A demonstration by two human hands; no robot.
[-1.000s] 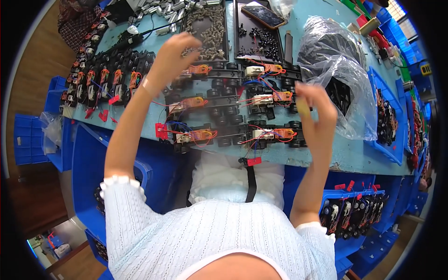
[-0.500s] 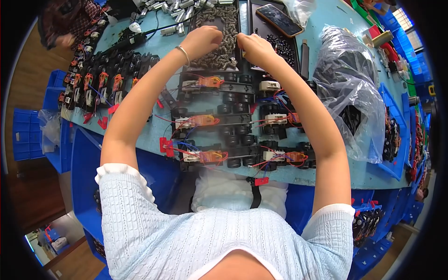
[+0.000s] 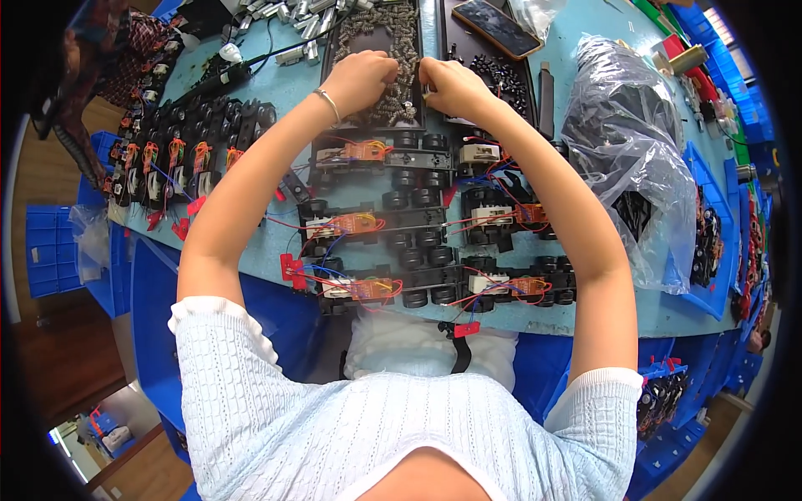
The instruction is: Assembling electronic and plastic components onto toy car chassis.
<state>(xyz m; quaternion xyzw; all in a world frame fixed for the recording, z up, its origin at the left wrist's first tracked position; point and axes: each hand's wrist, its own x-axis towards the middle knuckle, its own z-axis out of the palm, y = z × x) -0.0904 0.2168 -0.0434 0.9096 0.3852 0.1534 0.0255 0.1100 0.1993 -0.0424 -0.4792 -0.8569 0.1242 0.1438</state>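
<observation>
My left hand (image 3: 361,82) is over a black tray (image 3: 381,125) of small grey coiled parts that look like metal springs (image 3: 407,50). Its fingers are curled together, and anything between them is too small to make out. My right hand (image 3: 455,88) is closed in a pinch at that tray's right side, beside a second dark tray (image 3: 451,33) of small black parts (image 3: 498,82). What it pinches is hidden. Below my hands lie toy-vehicle chassis in two columns, with black wheels, orange circuit boards (image 3: 359,225) and coloured wires.
More chassis (image 3: 201,157) stand in a row at left, near a black cable tool (image 3: 221,77). Silver metal pieces (image 3: 288,57) lie at the back. A phone (image 3: 496,28) rests on the right tray. A bulky clear plastic bag (image 3: 626,142) and blue bins (image 3: 706,250) stand right.
The view has shifted slightly. Both hands stay near the spring tray, with the fingers slightly moved. At far left, another person has moved further into view.
</observation>
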